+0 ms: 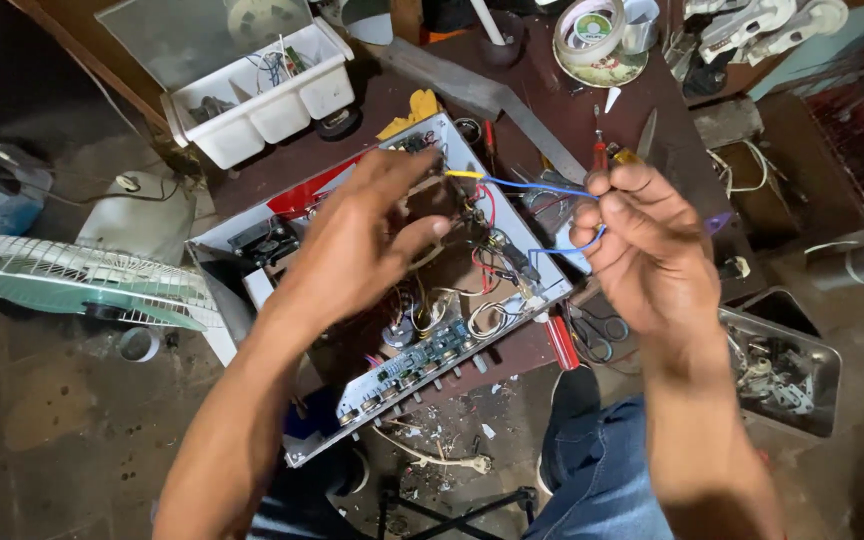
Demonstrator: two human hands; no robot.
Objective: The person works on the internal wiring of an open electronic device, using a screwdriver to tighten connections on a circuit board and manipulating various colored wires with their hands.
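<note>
An opened metal electronics chassis [542, 262] with circuit boards, wires and a row of front knobs lies tilted on a dark wooden table [392, 95]. My left hand [362, 235] hovers over its middle with fingers spread and nothing in it. To the right, my right hand [642, 245] pinches a thin blue wire [532, 186] with a yellow tip that runs toward the chassis interior. A red-handled screwdriver [560, 342] lies at the chassis's near right corner.
A white compartment box [262, 100] with small parts sits at the back left. A tape roll on a plate [597, 40] is at the back. A metal tray of scrap parts [787, 375] stands at right, a fan [72, 280] lies at left. Scissors [597, 330] rest near the screwdriver.
</note>
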